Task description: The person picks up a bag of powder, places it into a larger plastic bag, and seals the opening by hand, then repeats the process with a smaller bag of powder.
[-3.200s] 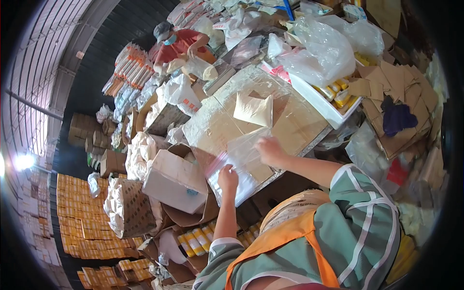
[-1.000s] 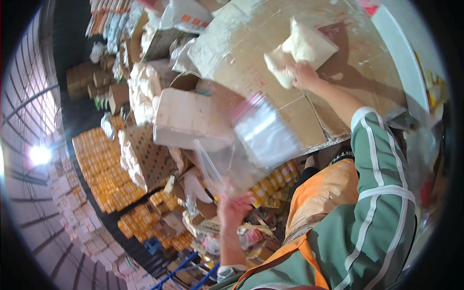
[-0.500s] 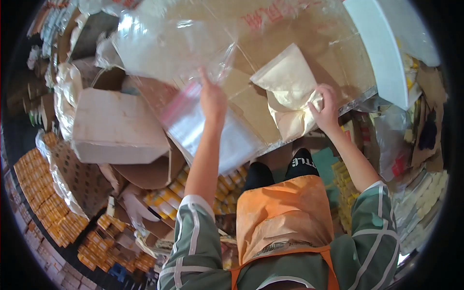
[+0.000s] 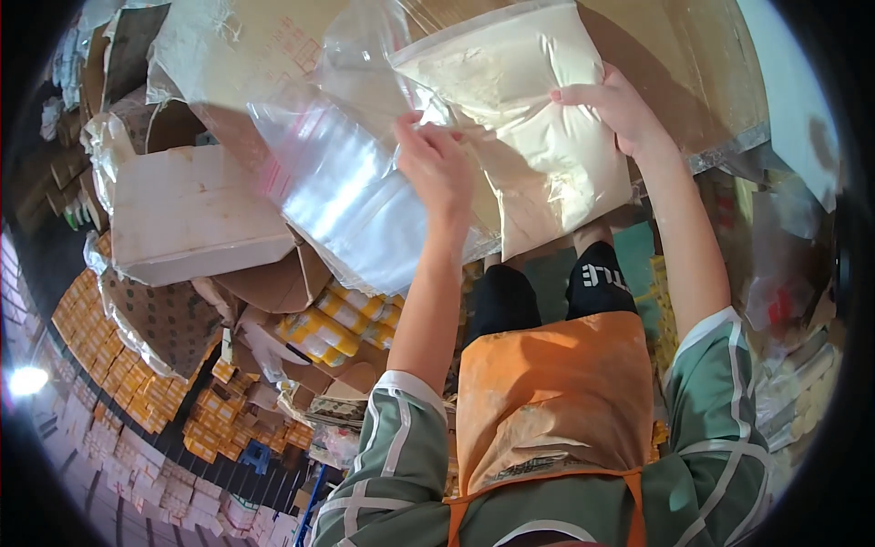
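Note:
A plump clear bag of cream-coloured powder (image 4: 547, 137) is tilted up above the near edge of the cardboard-covered table. My right hand (image 4: 615, 105) grips its right side, thumb lying across the front. At the bag's creased left edge is my left hand (image 4: 436, 164), its fingers curled and pressed together; what lies between them is hidden. Beneath and beside the left hand is a stack of clear zip bags (image 4: 337, 191) with pink closure strips. Loose clear plastic (image 4: 365, 46) lies behind, partly covered by the powder bag.
Flattened cardboard (image 4: 702, 64) covers the tabletop. To the left stands a whitish box (image 4: 196, 214) over open brown cartons. Yellow-and-white packets (image 4: 319, 333) lie below the table edge. A white panel (image 4: 793, 91) rises at the right. Stacked orange packs (image 4: 118, 356) fill the lower left.
The powder bag has been lifted and spread, its front now turned toward me. My right hand has moved up along its side. My left hand has shifted from the zip bags to the powder bag's left edge.

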### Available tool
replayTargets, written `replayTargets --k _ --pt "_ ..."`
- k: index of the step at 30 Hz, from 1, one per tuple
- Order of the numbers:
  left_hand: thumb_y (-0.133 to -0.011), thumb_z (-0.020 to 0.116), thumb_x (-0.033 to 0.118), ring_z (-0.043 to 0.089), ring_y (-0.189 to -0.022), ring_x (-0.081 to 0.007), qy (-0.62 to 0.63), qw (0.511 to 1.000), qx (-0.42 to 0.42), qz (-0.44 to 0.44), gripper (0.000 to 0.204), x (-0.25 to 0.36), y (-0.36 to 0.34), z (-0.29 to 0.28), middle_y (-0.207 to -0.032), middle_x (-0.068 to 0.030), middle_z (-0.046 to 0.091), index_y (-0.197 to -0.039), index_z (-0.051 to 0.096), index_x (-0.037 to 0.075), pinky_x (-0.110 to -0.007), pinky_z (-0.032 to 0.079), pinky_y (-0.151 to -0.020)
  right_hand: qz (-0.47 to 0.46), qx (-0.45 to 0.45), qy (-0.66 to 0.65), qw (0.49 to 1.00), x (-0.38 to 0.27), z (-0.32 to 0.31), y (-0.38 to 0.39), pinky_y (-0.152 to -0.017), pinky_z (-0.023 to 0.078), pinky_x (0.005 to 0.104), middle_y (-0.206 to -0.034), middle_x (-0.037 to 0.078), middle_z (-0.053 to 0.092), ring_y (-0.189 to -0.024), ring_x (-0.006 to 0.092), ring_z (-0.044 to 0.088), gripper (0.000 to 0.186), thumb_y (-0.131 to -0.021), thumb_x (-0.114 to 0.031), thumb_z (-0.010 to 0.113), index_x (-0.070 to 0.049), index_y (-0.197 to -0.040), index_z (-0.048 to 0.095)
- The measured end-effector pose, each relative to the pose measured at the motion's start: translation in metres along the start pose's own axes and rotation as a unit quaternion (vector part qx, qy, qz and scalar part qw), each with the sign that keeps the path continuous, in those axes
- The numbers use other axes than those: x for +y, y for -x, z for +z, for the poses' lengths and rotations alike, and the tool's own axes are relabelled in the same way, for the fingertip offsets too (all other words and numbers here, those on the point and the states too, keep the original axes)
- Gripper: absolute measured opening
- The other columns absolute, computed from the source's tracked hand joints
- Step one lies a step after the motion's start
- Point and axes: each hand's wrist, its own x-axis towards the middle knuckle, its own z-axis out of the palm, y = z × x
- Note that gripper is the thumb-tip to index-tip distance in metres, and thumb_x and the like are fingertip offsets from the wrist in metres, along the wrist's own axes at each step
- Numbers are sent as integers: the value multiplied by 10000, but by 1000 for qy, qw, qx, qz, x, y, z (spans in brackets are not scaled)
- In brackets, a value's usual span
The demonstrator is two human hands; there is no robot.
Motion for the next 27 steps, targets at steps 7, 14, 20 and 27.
replayTargets --k 7,14,20,27 --pt "-896 469 28 589 -543 -293 -140 981 -36 127 273 12 -49 -22 -631 -181 590 -1153 436 -57 -381 445 -518 -71 -8 -67 995 17 6 15 -761 512 269 -980 73 671 -843 130 640 365 -750 -46 676 5 -1105 614" --pt "-806 615 13 594 -625 -294 -222 945 -151 187 632 -19 -7 -34 -715 -157 591 -1384 361 -22 -394 461 -547 -72 -18 -99 992 17 8 40 -855 489 280 -1028 70 663 -955 130 617 427 -755 -29 647 14 -1175 583" --pt "-729 729 191 529 -942 -349 -256 926 -131 245 754 27 9 -52 -1026 -194 532 -1351 371 -42 -444 445 -807 -105 -7 -63 992 18 14 42 -851 464 253 -1009 50 657 -921 110 603 409 -761 -20 622 17 -1167 587" --pt "-726 689 286 444 -1129 -473 -418 873 1 252 878 75 -94 -8 -1308 -315 394 -1432 281 -39 -525 412 -951 -103 9 -69 992 21 12 36 -743 449 226 -938 5 633 -822 59 566 359 -769 4 579 17 -1126 613"
